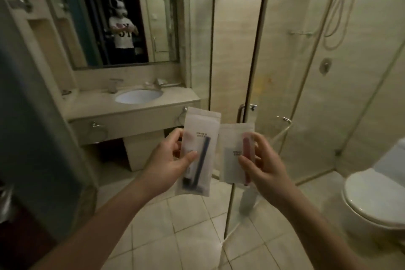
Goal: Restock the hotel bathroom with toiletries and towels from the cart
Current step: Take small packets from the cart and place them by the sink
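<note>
Head view: restocking is barely starting, with both toiletry packets still being carried.
Left hand (pixel 173 160) is pinching the blue-handled packet (pixel 198 151), right hand (pixel 266 164) the pink-handled packet (pixel 235 153); the vanity counter (pixel 92 98) is awaiting them, and no towels are showing.

Left packet (pixel 198 153): frosted pouch with two short lines of small dark print near its upper middle, above a dark blue item; characters too small and blurred to read; right packet (pixel 235 153): same kind of print, two short lines at mid-height beside a pink item; illegible; mirror (pixel 122 17): reflected white shirt carries large dark characters, blurred, not reliably readable.
</note>
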Available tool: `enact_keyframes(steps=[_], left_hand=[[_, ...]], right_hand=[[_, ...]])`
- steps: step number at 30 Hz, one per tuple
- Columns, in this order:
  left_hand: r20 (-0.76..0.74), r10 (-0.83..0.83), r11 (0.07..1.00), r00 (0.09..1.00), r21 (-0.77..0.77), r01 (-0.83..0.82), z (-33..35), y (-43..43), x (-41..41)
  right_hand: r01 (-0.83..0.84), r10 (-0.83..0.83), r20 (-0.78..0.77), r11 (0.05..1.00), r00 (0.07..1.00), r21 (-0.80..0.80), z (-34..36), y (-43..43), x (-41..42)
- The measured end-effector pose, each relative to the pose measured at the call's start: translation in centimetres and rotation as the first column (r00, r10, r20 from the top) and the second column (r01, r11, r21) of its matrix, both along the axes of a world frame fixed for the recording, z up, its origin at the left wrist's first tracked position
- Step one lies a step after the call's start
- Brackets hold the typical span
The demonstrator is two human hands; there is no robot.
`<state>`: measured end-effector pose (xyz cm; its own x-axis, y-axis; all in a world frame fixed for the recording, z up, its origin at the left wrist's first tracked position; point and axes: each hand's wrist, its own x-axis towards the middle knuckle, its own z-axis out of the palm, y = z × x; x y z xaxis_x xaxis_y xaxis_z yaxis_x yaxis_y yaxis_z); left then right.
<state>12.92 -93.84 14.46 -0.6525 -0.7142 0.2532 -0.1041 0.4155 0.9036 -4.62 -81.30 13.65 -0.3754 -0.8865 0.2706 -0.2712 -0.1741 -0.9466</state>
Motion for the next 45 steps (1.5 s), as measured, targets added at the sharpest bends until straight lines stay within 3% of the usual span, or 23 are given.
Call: enact_keyframes(steps=[7,12,29,35,39,45], left_hand=[[0.001,0.233,0.971,0.973,-0.065,-0.232,-1.5,-2.9,2.7],[0.003,0.324,0.943,0.946,-0.078,-0.323,-2.3,-7.3,3.6],[-0.079,0.297,0.955,0.952,0.018,-0.296,-3.5,-32.5,2.1],[-0.077,0.297,0.955,0.952,0.016,-0.296,-3.1,-39.6,0.5],[-0.120,0.308,0.952,0.944,0.037,-0.305,-2.4,-44.4,-2.0],[-0.103,0.327,0.938,0.939,-0.085,-0.336,-2.0,-54.0,-7.4]], right_hand=[[-0.197,0.197,-0.006,0.980,0.980,0.026,-1.1,-6.0,1.2],[-0.240,0.242,-0.058,0.970,0.968,0.038,-1.6,-11.3,2.1],[-0.178,0.175,0.058,0.983,0.983,0.037,-2.2,-36.0,0.7],[-0.092,0.090,0.040,0.995,0.995,0.034,-2.0,-44.4,-2.1],[-0.124,0.123,0.022,0.992,0.992,0.039,-2.3,-50.4,-4.6],[-0.124,0.124,0.010,0.992,0.992,0.010,-2.0,-60.2,-9.9]])
